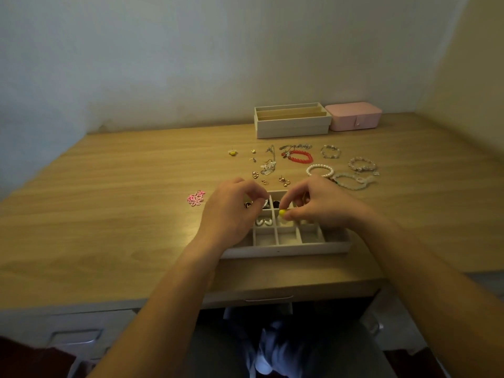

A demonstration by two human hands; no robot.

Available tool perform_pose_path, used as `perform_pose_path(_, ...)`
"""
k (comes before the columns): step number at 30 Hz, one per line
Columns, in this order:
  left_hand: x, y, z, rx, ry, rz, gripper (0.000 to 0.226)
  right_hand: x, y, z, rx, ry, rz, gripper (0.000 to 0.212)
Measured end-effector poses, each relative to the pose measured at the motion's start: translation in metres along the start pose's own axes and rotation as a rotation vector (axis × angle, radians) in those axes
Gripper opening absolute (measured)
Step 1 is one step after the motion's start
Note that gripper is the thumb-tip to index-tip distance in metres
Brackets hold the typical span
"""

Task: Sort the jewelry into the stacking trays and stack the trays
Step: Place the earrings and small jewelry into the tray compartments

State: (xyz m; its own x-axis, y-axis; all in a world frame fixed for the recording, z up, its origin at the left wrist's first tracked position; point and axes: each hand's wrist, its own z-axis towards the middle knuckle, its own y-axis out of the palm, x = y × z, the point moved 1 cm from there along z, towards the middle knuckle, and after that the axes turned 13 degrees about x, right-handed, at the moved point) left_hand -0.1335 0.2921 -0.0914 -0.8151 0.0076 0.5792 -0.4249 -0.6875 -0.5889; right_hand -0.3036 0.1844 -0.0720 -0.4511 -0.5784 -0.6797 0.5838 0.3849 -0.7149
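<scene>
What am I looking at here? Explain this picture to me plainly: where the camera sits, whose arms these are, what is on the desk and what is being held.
There is one picture, taken by a camera worn on a person's head, looking forward and down. No machine is involved: the two bare arms are that person's own.

The right hand pinches a small yellow earring over a white compartment tray lying on the wooden desk. The left hand hovers over the same tray with its fingers curled; whether it holds anything is unclear. A few compartments already hold earrings.

Behind the tray lies unsorted jewelry: small earrings, a red bead bracelet, a pearl bracelet, other bracelets, and a pink flower piece to the left. At the back stand two stacked white trays and a pink box.
</scene>
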Motion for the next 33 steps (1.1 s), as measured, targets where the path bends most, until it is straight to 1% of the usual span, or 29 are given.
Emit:
perform_pose_path(2,-0.003,0.001,-0.003,0.036,0.004,-0.019,0.009,0.001,0.004,-0.002,0.04,-0.007,0.016,0.01)
perform_pose_path(5,-0.005,0.002,-0.005,0.058,0.024,-0.061,0.013,0.004,0.012,-0.005,0.094,-0.03,-0.034,0.01)
perform_pose_path(9,-0.007,0.004,-0.009,-0.012,0.05,-0.021,0.013,0.011,0.015,-0.009,0.156,-0.058,-0.094,0.013)
perform_pose_path(15,-0.01,0.005,-0.009,-0.117,0.026,-0.033,0.017,0.013,0.019,-0.009,0.204,-0.057,-0.147,0.014)
perform_pose_path(20,-0.007,0.005,-0.01,-0.192,0.039,0.042,0.018,0.014,0.02,-0.009,0.207,-0.056,-0.119,0.009)
perform_pose_path(26,-0.008,0.006,-0.009,-0.204,0.068,0.047,0.022,0.013,0.019,-0.009,0.187,-0.062,-0.136,0.008)
perform_pose_path(29,-0.009,0.007,-0.01,-0.216,0.074,0.038,0.025,0.013,0.02,-0.01,0.193,-0.054,-0.123,0.009)
perform_pose_path(33,-0.008,0.01,-0.009,-0.23,0.088,0.041,0.021,0.014,0.021,-0.008,0.191,-0.034,-0.116,0.014)
